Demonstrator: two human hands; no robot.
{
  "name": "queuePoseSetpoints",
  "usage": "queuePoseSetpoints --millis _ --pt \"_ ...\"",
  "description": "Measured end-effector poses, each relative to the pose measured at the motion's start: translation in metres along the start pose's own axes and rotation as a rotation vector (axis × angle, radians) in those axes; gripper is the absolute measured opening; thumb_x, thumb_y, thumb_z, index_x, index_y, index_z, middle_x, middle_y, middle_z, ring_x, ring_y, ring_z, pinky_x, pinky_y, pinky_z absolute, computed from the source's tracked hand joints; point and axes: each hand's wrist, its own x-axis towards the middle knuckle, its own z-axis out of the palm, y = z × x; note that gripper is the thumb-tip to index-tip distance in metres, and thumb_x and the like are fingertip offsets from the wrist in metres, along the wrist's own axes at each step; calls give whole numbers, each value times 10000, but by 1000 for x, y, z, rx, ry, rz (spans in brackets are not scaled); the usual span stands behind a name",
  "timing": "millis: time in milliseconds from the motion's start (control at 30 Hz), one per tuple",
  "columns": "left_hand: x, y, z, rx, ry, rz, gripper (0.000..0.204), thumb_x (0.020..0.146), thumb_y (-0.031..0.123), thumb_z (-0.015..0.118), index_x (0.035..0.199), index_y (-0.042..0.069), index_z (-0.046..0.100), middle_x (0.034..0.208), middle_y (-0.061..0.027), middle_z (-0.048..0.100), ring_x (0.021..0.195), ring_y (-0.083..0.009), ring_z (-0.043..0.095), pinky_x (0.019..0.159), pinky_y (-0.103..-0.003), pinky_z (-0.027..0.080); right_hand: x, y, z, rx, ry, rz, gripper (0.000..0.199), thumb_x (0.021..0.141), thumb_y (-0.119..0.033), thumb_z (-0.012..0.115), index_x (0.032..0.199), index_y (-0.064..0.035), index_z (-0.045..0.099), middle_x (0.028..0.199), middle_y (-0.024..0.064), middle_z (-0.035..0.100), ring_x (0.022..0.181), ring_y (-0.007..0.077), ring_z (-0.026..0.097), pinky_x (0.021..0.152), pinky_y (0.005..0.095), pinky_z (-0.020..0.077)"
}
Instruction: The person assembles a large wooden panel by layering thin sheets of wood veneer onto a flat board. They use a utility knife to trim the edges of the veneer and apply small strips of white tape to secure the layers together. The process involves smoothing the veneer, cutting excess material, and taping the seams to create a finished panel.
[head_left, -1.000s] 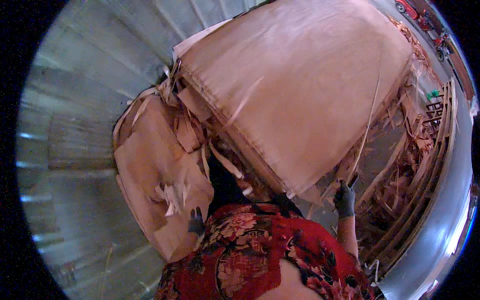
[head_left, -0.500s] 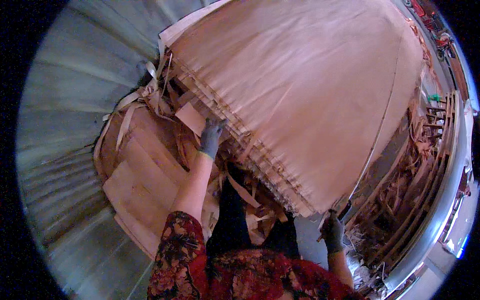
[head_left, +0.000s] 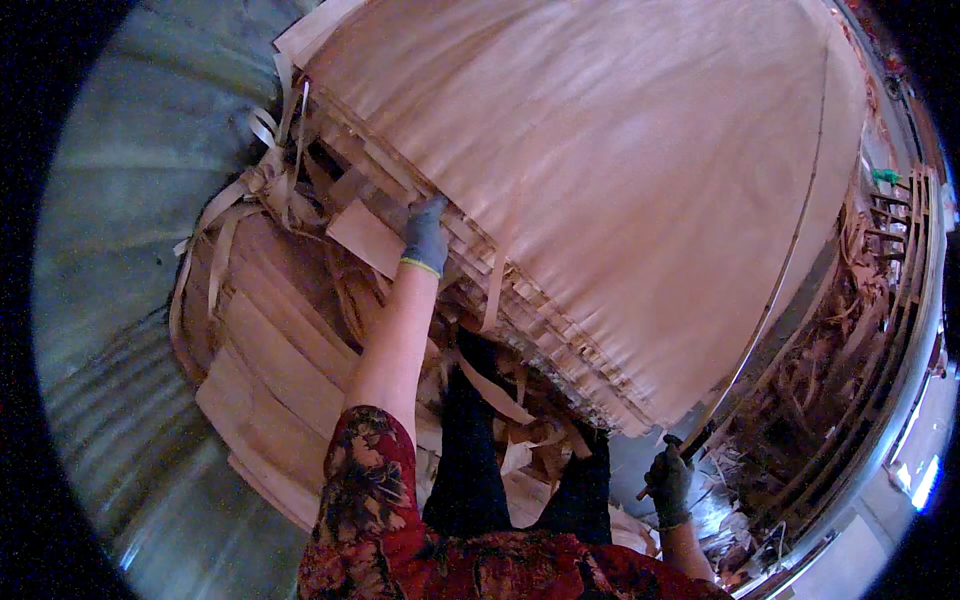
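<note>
Brown veneer stack (head_left: 600,210) is lying forward-right of my left hand (head_left: 426,238), touching, grip unclear; right hand (head_left: 670,484) is clenching a forward-pointing thin rod (head_left: 739,375).

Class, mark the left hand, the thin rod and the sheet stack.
Left hand (head_left: 426,238): head view, back of it.
Thin rod (head_left: 768,318): head view, its shaft.
Sheet stack (head_left: 610,190): head view, upper face.

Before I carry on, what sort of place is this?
Probably a workshop handling thin wood sheets: a big stack of sheets fills the middle, wood scraps lie heaped on the right, and more loose sheets lie on the left.
</note>
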Motion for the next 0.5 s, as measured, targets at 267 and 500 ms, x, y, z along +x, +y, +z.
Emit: queuePoseSetpoints --millis 267,500 --pt "-7 4 61 206 374 161 703 668 195 718 1194 -113 366 1155 -222 487 985 -292 520 841 -368 432 2 -2 27 -93 58 43 174 879 -213 523 1003 -95 498 480 -27 349 335 93 312 304 255 281" --pt "-29 50 81 -231 198 -28 265 724 151 673 950 42 586 847 -42 603 676 -158 572 565 -259 472 21 18 3 157 -25 78 221 884 -220 482 1065 -93 484 488 -21 337 343 107 323 306 258 279"
